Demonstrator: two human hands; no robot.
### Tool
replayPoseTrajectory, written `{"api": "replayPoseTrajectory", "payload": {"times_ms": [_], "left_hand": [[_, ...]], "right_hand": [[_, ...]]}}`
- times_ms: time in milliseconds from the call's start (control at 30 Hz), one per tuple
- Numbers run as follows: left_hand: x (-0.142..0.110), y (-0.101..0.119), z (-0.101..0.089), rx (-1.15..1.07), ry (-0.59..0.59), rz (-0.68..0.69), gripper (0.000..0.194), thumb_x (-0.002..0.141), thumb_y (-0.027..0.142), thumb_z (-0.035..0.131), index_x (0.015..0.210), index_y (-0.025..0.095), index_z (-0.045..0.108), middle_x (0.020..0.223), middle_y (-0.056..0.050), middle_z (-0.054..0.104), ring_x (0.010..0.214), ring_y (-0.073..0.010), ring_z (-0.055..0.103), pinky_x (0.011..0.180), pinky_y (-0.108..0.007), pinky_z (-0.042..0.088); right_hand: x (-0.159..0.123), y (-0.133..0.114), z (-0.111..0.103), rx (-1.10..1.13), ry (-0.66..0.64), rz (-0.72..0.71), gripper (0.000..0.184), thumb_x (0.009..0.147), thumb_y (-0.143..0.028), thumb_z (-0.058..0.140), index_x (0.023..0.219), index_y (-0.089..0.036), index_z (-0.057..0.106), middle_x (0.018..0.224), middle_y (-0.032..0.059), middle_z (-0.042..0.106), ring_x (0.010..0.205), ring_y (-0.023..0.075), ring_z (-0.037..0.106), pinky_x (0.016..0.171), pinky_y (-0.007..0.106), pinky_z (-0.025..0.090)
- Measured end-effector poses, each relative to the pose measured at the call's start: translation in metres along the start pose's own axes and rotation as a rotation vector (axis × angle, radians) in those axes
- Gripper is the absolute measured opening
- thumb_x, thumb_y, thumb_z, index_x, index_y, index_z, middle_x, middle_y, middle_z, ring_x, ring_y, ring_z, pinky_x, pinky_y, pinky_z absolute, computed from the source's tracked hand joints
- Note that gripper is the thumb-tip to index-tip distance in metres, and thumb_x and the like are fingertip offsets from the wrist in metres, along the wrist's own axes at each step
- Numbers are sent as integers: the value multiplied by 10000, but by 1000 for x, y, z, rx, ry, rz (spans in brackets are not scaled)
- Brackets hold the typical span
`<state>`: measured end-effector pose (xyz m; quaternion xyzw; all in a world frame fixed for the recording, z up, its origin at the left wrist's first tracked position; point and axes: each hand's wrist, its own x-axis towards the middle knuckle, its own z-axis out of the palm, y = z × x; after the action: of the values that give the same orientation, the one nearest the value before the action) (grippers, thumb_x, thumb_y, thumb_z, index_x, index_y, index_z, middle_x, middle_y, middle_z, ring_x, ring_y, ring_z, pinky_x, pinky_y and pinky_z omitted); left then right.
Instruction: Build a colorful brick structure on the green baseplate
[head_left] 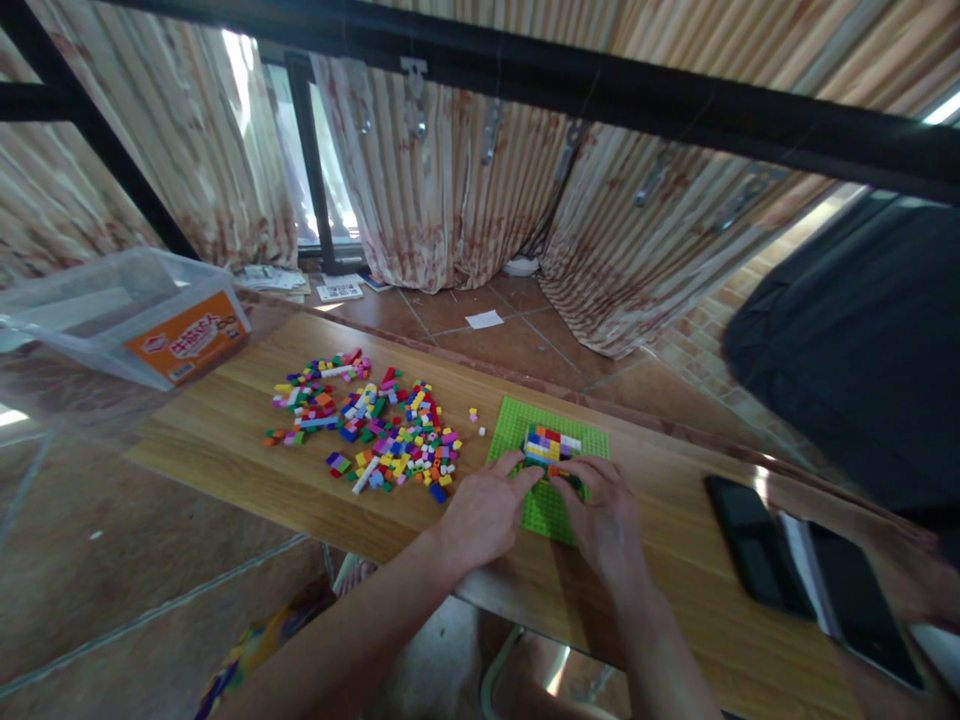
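Note:
A green baseplate (517, 420) lies on the wooden table (247, 460). On it stands a small multicoloured brick build (551, 444). My left hand (484, 510) rests at the plate's near left edge, fingers curled, fingertips touching the build's left side. My right hand (604, 515) lies over the plate's near right part, fingers bent against the build's front. Whether either hand pinches a loose brick is hidden. A pile of loose coloured bricks (375, 425) is spread on the table left of the plate.
A clear plastic tub (127, 315) with an orange label stands at the table's far left. Two dark phones (754, 550) lie at the right. A dark bag or cushion (862, 340) sits at the far right. Curtains and a tiled floor lie beyond.

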<state>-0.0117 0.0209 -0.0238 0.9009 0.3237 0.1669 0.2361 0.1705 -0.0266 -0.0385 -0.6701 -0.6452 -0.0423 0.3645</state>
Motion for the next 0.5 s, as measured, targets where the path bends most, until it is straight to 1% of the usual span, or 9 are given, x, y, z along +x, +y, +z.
{"api": "replayPoseTrajectory", "payload": {"times_ms": [133,267,400,500], "left_hand": [[0,1,-1,-3,-2,-2,489,859,128,454,1334,247,434,1358,-86,455,1133,-216,570,963,-371,508],[0,2,-2,7,-6,-11,494,850,118,454,1329,237,443,1332,-90,473,1113,-219,579,959,-378,511],[0,2,-1,9,-13,-16,495,854,133,461,1338,234,438,1345,-93,467,1118,-222,574,955,-376,512],[0,2,-1,3,-5,-14,489,854,124,460,1333,224,445,1334,-94,482,1126,-217,568,969,-372,503]], "right_hand": [[-4,2,-3,-29,-4,-28,228,888,-370,558,916,-229,734,976,80,670,928,221,575,821,397,484],[-6,0,-3,-113,-36,-56,249,914,-327,505,914,-238,738,977,81,658,925,222,562,818,395,468],[-10,-14,-2,-309,-59,-75,247,909,-244,477,952,-251,720,996,91,655,925,246,540,797,402,435],[-16,-27,0,-433,-62,-77,316,875,-137,451,1047,-256,689,1029,107,657,935,269,526,792,421,414]]}}
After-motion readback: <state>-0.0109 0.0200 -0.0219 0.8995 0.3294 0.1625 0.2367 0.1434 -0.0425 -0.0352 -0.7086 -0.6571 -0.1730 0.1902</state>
